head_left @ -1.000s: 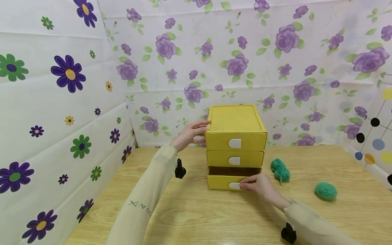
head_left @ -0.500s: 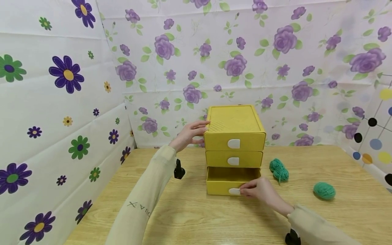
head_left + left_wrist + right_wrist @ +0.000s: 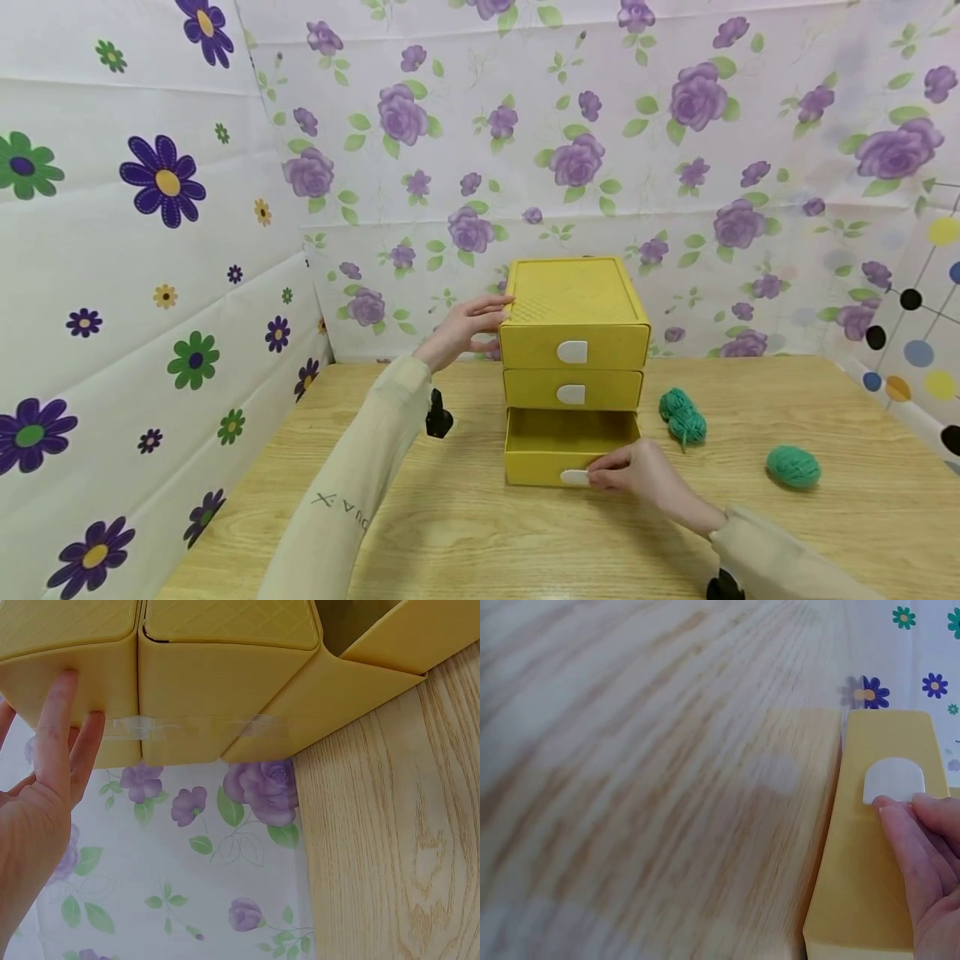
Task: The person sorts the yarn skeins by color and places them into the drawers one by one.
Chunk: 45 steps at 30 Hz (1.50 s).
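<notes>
A yellow drawer unit [image 3: 574,292] with three stacked drawers stands on the table, each front bearing a white tab handle. Its bottom drawer [image 3: 532,468] is pulled out and shows a bare yellow inside. With thumb and fingers my right hand [image 3: 652,479] pinches the white handle [image 3: 894,781] of that drawer. My left hand [image 3: 463,332] rests against the unit's upper left side, its fingers [image 3: 56,731] fairly straight on the yellow wall in the left wrist view. The top and middle drawers are closed.
Two bundles of green yarn lie right of the unit: a twisted skein [image 3: 683,416] nearer it and an oval ball [image 3: 793,467] farther right. The wooden table [image 3: 450,533] meets flower-printed cloth walls [image 3: 420,183] at the back and sides.
My right hand has drawn the bottom drawer farther out toward me, so more of its inside shows. The left hand has stayed against the unit's side.
</notes>
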Motion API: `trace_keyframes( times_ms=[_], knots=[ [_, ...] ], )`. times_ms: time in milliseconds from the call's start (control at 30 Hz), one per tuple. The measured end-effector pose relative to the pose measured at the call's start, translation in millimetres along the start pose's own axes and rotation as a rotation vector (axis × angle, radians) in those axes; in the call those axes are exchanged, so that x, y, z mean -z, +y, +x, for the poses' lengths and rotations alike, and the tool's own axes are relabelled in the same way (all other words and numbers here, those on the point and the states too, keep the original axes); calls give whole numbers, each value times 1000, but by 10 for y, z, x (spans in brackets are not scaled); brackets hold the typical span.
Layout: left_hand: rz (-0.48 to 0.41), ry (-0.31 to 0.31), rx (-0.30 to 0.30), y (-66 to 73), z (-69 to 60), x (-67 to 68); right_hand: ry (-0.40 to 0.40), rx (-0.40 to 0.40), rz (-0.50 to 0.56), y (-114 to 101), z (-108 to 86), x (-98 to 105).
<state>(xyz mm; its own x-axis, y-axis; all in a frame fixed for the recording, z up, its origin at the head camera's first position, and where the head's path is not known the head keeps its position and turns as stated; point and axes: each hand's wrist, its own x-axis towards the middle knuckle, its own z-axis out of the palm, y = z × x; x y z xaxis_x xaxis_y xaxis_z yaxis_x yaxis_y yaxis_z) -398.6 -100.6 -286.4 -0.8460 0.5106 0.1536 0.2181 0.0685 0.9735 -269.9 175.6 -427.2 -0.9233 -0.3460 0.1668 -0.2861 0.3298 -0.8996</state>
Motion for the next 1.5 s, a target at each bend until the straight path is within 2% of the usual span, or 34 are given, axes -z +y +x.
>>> trace_keyframes(
  times_ms=[533,667,767,867,933,1067,1133,1400,1500],
  knots=[
    [-3,-5,5,-4,7,4,-44,-8,35,-57,-81,-7],
    [-5,-1,5,-3,9,8,-73,18,-14,-64,-86,17],
    [-10,4,6,-1,10,9,-124,53,-74,-80,-94,59],
    [-11,7,7,2,8,5,-192,65,-85,-96,-104,115],
    [-9,7,6,3,7,1,-233,33,-46,-108,-112,158],
    [-5,6,6,11,6,-7,-269,-28,31,-141,-123,252],
    [-4,7,8,17,3,-10,-280,-33,48,-166,-125,307],
    [-24,-13,26,45,-9,-8,-271,58,-4,-223,-114,593],
    [-21,-29,29,113,-56,-31,-251,48,-8,-225,-115,732]
  ],
)
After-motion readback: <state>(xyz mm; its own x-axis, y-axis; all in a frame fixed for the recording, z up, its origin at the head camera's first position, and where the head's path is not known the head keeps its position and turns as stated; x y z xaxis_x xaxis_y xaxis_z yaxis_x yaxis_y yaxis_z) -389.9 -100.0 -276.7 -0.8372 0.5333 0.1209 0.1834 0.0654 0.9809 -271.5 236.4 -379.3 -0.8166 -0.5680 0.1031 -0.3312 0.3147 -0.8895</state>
